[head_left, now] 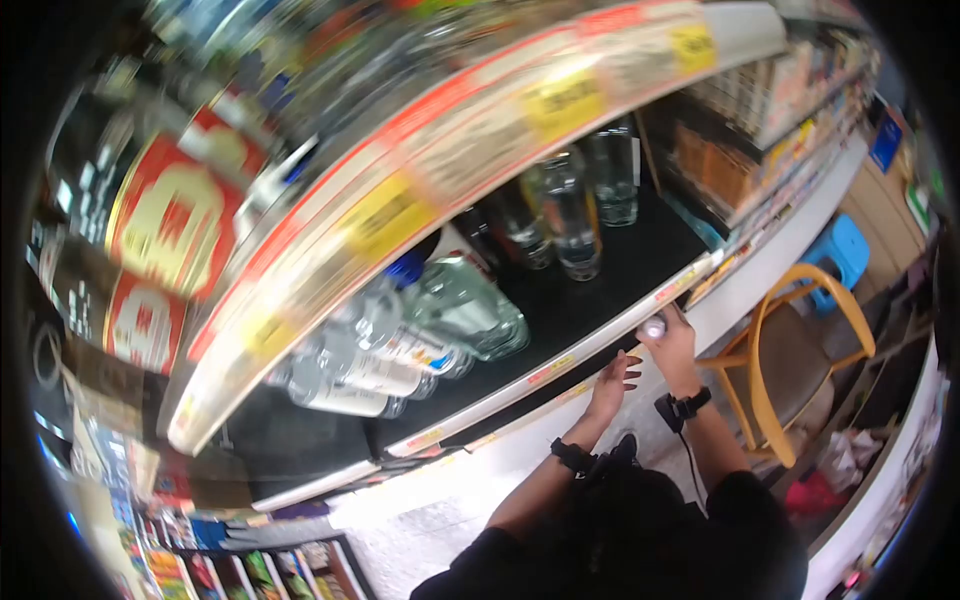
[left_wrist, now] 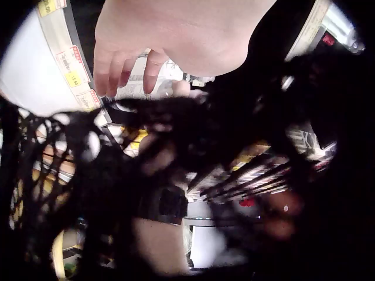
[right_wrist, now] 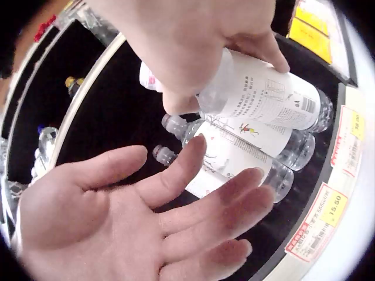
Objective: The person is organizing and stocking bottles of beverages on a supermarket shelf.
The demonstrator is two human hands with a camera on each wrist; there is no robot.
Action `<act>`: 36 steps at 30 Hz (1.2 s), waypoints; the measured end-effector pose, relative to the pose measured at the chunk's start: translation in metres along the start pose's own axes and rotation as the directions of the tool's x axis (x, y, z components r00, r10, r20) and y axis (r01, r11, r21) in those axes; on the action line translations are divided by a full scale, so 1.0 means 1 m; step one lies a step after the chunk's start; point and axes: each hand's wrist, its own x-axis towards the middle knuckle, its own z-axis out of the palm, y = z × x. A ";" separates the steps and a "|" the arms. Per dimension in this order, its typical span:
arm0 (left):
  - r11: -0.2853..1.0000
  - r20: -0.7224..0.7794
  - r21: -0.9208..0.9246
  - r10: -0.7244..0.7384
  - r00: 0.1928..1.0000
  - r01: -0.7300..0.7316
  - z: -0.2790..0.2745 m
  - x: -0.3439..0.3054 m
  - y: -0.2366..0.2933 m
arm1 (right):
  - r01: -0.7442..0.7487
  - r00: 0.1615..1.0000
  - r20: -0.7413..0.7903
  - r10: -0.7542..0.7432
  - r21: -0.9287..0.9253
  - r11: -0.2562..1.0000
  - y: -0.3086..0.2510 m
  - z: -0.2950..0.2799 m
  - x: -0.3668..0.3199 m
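Observation:
In the right wrist view my right hand [right_wrist: 193,41] grips a clear plastic bottle [right_wrist: 266,93] with a white printed label, fingers and thumb around its upper part. Two similar bottles [right_wrist: 255,133] lie side by side just beneath it on a dark shelf. My left hand [right_wrist: 117,216] is palm up near them, fingers spread and slightly bent, holding nothing. From the head view, the right hand [head_left: 677,350] shows a round, shiny bottle end at its fingers, and the left hand [head_left: 607,388] sits just to its left. The left wrist view has the left hand [left_wrist: 176,35] with fingers hanging down.
Large clear bottles [head_left: 470,305] stand on a black shelf under a blurred upper shelf edge [head_left: 480,110] with yellow price tags. A wooden armchair [head_left: 790,360] and a blue stool [head_left: 838,262] are to the right. Price labels [right_wrist: 319,222] line the lower shelf's edge.

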 end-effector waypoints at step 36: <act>0.987 -0.442 0.110 -0.054 0.895 0.113 -0.275 -0.302 -0.131 | -0.508 0.811 0.481 0.334 0.295 0.809 -0.208 0.116 -0.343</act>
